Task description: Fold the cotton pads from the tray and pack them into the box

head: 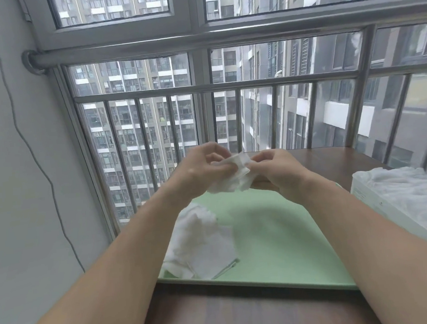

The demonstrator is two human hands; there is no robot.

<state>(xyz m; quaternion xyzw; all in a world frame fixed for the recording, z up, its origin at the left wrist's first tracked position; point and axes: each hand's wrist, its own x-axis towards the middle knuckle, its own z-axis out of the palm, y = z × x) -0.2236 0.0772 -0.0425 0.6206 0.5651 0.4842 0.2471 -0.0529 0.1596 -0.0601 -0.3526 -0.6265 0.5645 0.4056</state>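
Two hands meet at 12 o'clock above the green tray [275, 233]: L hand [202, 167] and R hand [276, 167] both pinch one crumpled cotton pad [233, 178] btwn them. Loose pile of pads [200, 241] lies on the tray's 9 o'clock side. Box [387, 208], stuffed w/ white pads, sits at 3 o'clock.

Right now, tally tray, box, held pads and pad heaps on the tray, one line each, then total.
Tray: 1
Box: 1
Held cotton pad: 1
Pad heap on the tray: 1, its pads too overlapped to count
Total: 4
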